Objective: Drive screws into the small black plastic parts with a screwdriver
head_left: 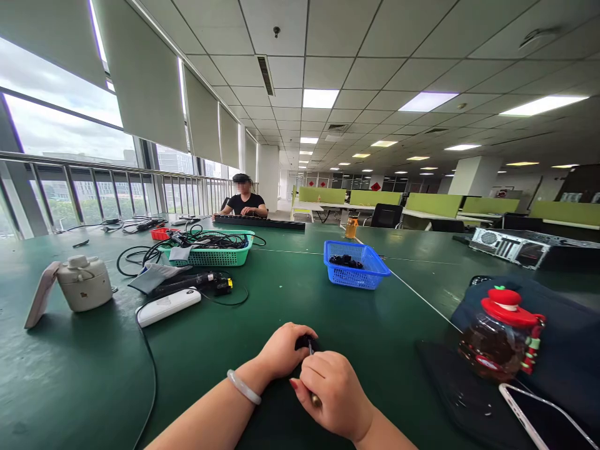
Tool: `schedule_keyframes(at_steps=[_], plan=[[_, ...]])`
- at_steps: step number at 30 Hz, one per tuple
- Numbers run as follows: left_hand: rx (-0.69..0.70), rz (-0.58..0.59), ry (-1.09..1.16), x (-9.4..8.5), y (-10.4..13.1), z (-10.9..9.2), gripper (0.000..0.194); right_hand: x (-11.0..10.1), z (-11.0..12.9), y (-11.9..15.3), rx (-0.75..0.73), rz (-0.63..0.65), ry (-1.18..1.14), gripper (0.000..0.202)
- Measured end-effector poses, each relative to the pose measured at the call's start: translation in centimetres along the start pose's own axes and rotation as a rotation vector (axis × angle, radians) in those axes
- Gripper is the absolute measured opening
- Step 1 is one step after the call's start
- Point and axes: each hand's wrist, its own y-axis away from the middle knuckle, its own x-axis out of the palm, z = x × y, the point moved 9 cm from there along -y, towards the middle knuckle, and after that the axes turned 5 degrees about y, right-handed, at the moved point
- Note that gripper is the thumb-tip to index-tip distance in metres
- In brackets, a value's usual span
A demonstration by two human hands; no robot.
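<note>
My left hand (pixel 285 347), with a pale bangle at the wrist, is closed around a small black part (pixel 304 342) low over the table. Fingers cover most of that part, so its exact kind is hidden. My right hand (pixel 332 390) grips a slim screwdriver-like tool (pixel 315 400); its rounded brownish handle end shows below the fingers. The thin metal shaft points at the black part, and I cannot make out the tip. Farther off, a blue plastic basket (pixel 359 279) holds several small black pieces (pixel 345 262).
A green basket (pixel 215 256) full of black cables stands left, with a white power strip (pixel 169 306) nearer me. A cream jug (pixel 85 284) is far left. On the right are a red-lidded jar (pixel 497 344), a phone (pixel 544 415) and a metal chassis (pixel 510 247). A person (pixel 244 203) sits opposite.
</note>
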Motion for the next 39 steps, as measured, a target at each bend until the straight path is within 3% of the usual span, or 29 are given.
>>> schedule_keyframes(at_steps=[11, 20, 29, 39], plan=[[-0.003, -0.003, 0.028, -0.1, 0.1, 0.0, 0.039, -0.4, 0.4, 0.0, -0.033, -0.028, 0.02, 0.039], [-0.035, -0.006, 0.024, -0.1, 0.1, 0.2, 0.039, 0.4, 0.9, 0.1, -0.037, 0.022, 0.046, 0.038], [-0.018, 0.009, 0.01, 0.1, 0.1, 0.1, 0.038, 0.1, -0.9, -0.4, 0.12, 0.087, -0.02, 0.041], [-0.041, 0.009, 0.01, 0.1, 0.1, -0.1, 0.038, 0.1, 0.6, -0.4, 0.014, 0.066, 0.044, 0.04]])
